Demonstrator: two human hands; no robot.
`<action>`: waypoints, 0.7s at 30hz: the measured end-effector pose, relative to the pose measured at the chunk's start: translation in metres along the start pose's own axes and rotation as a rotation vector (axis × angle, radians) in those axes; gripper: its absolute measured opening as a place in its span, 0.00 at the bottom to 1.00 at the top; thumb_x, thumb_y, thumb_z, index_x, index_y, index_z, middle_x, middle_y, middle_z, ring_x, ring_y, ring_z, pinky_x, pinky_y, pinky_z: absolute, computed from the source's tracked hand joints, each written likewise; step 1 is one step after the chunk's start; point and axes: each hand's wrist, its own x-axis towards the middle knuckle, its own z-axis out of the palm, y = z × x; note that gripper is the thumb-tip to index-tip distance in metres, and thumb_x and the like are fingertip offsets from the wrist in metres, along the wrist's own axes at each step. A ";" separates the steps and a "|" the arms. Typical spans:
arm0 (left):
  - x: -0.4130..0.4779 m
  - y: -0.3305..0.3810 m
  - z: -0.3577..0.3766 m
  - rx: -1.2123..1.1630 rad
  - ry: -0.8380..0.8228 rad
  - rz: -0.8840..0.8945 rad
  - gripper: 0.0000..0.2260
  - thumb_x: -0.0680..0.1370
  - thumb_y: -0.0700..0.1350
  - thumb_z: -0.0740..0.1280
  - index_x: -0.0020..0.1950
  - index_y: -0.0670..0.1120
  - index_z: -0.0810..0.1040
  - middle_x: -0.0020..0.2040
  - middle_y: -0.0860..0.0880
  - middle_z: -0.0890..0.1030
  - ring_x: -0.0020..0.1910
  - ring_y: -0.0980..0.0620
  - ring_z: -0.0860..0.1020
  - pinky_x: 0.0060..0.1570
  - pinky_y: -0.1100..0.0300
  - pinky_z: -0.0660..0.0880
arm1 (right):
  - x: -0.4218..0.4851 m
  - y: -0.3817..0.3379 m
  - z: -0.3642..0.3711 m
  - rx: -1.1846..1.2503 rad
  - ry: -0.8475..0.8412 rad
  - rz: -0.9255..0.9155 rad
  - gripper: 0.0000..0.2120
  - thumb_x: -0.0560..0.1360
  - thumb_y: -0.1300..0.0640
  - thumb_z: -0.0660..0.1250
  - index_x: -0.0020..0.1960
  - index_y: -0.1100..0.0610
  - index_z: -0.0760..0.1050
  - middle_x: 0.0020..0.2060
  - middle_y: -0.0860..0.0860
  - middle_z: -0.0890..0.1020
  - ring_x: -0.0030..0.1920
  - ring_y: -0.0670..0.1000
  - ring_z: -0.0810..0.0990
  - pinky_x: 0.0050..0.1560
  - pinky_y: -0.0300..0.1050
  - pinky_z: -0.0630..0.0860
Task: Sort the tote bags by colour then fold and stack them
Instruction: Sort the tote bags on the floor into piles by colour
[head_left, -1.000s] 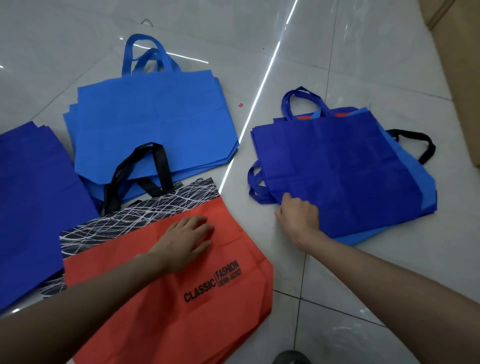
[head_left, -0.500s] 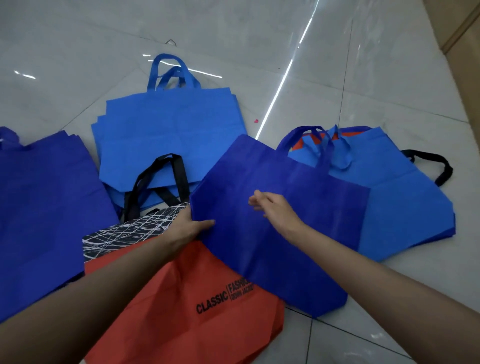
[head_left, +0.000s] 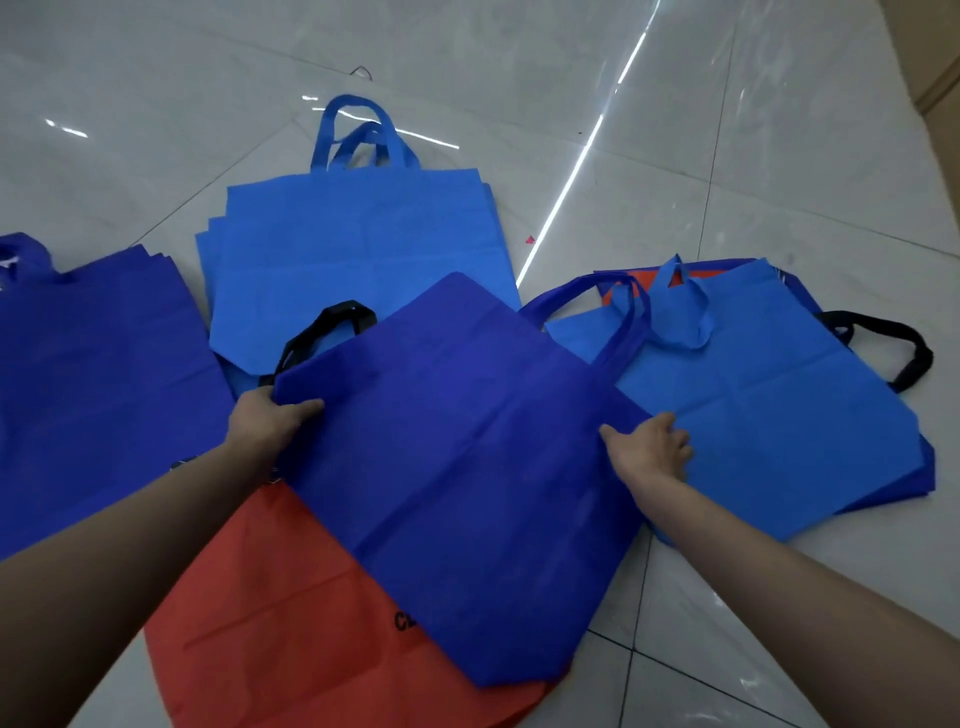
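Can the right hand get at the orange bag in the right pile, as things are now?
Probably not directly. The right hand holds the dark blue bag, and the orange bag lies under a light blue bag, with only a strip showing.

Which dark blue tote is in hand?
The centre dark blue tote, draped over the orange tote: the left hand and right hand grip its opposite edges. The dark blue pile at far left lies untouched.
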 end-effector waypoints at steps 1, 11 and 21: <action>0.000 0.002 0.000 -0.020 -0.010 0.034 0.12 0.73 0.42 0.72 0.55 0.40 0.78 0.52 0.40 0.81 0.50 0.40 0.79 0.52 0.45 0.77 | 0.001 0.000 0.001 -0.028 0.024 -0.003 0.37 0.75 0.44 0.66 0.72 0.62 0.54 0.70 0.62 0.60 0.68 0.62 0.61 0.64 0.59 0.66; -0.019 -0.010 -0.023 -0.347 0.154 0.130 0.13 0.79 0.38 0.63 0.64 0.40 0.71 0.56 0.46 0.76 0.54 0.46 0.75 0.55 0.49 0.73 | -0.006 -0.035 -0.004 0.659 0.222 -0.050 0.26 0.74 0.66 0.64 0.69 0.61 0.59 0.65 0.59 0.69 0.60 0.60 0.73 0.60 0.51 0.70; -0.033 -0.085 -0.136 -0.562 0.420 0.032 0.15 0.78 0.40 0.65 0.65 0.42 0.72 0.59 0.46 0.76 0.57 0.46 0.75 0.56 0.50 0.73 | -0.080 -0.181 0.023 0.710 0.027 -0.718 0.15 0.74 0.68 0.62 0.58 0.58 0.68 0.46 0.50 0.76 0.43 0.51 0.75 0.41 0.48 0.74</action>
